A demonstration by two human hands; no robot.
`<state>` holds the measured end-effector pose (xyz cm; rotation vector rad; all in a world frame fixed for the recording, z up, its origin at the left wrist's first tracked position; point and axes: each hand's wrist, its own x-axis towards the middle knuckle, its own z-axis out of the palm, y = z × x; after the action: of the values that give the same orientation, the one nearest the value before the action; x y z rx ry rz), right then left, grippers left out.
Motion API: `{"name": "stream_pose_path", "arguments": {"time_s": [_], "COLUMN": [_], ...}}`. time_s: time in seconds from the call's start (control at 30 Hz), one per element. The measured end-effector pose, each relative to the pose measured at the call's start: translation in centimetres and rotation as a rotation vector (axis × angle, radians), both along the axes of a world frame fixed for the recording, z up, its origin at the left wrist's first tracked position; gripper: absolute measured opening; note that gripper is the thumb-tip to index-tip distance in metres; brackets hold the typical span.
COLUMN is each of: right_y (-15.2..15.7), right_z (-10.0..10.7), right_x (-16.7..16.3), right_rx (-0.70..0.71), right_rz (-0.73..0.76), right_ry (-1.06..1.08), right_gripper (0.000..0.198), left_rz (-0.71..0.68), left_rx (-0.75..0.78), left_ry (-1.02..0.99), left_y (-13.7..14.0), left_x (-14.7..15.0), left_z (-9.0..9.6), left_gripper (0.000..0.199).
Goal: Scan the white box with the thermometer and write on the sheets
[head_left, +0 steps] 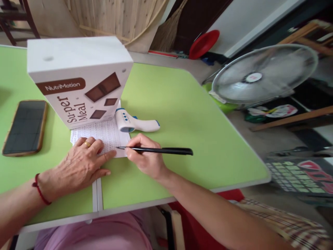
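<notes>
My right hand point(145, 156) grips a black pen point(163, 150), its tip at the right part of a white sheet of paper point(104, 130) covered in rows of small handwriting. Spread flat, my left hand point(83, 159) rests on the sheet's lower left part, with a ring on one finger. A white box point(85, 90) labelled NutriMotion stands upright at the paper's far edge and hides part of it. Against the box's right side, a white and blue infrared thermometer point(135, 121) lies partly over the paper.
A smartphone point(24, 126) in a brown case lies on the green table point(208, 149) at the left. Beyond the table's right edge stands a fan point(262, 74). A red basin point(204, 44) is on the floor behind.
</notes>
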<state>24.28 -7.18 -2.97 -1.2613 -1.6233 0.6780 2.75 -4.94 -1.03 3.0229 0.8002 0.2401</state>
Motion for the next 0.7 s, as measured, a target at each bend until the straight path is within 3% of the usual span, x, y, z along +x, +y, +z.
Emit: {"name": "stream_pose_path", "arguments": {"time_s": [0.23, 0.7], "right_y": [-0.08, 0.00], "right_z": [-0.35, -0.55], "right_x": [0.15, 0.10], "right_rx": [0.147, 0.144], "right_rz": [0.015, 0.065], "right_ry": [-0.101, -0.102], "right_gripper": [0.019, 0.020], "left_rz": [0.002, 0.005], "left_rx": [-0.006, -0.005], "left_ry": [-0.009, -0.013], "left_y": [-0.11, -0.04], "left_x": [0.00, -0.08], "left_z": [0.30, 0.05], "left_gripper": [0.037, 0.037]}}
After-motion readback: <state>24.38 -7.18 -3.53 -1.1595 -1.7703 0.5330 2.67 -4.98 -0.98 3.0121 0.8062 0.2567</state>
